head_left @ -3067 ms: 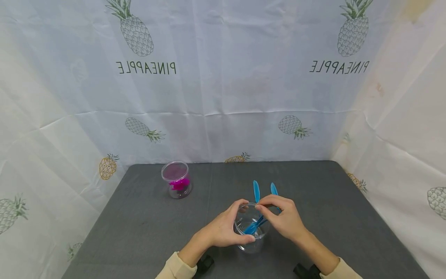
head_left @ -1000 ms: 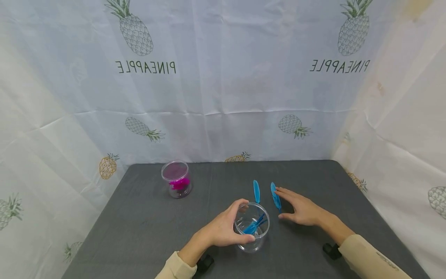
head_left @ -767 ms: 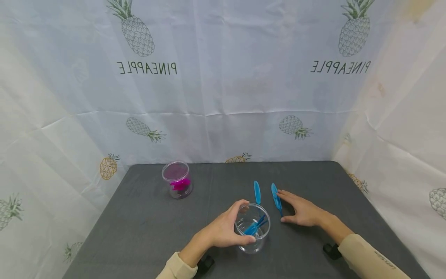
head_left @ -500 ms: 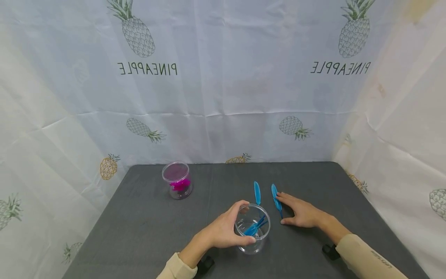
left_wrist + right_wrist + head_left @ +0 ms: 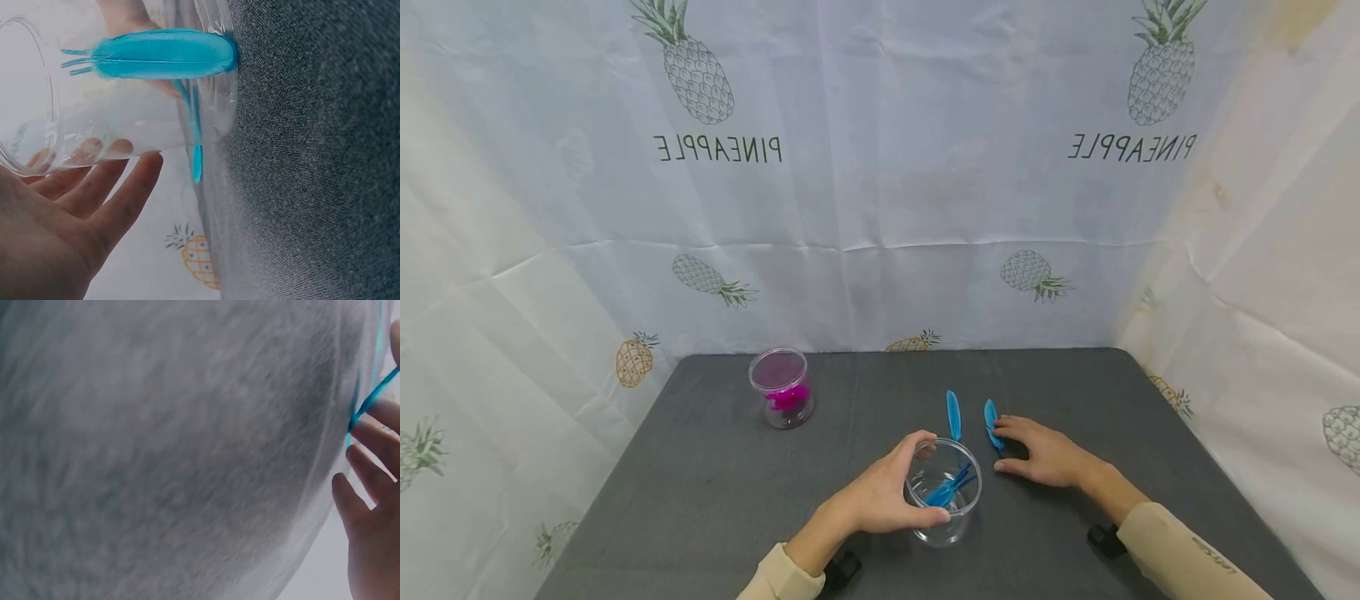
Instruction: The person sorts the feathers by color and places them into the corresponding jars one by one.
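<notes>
Thumb and fingers of my left hand [image 5: 880,498] curl round a clear plastic jar [image 5: 967,521] standing on the table. Blue feathers [image 5: 164,56] lie stacked at a slant inside it, quill ends upward. Right of the jar, my right hand [image 5: 1047,454] reaches to a loose blue feather [image 5: 991,418]. Its fingertips touch the feather, while the thumb stands apart from the fingers. In the right wrist view, a blue quill [image 5: 373,399] spans from the fingertips to the thumb, which is mostly cut off. A second loose blue feather [image 5: 953,415] lies behind the jar.
A clear jar [image 5: 788,417] with a bright pink thing inside stands at the table's back left. The dark grey table [image 5: 730,500] ends at a white pineapple-print curtain [image 5: 880,192].
My right hand has left the jar's mouth for the loose feather on the right. Its thumb has since drawn nearer the fingers, shifting the quill end backward. The left hand stays put.
</notes>
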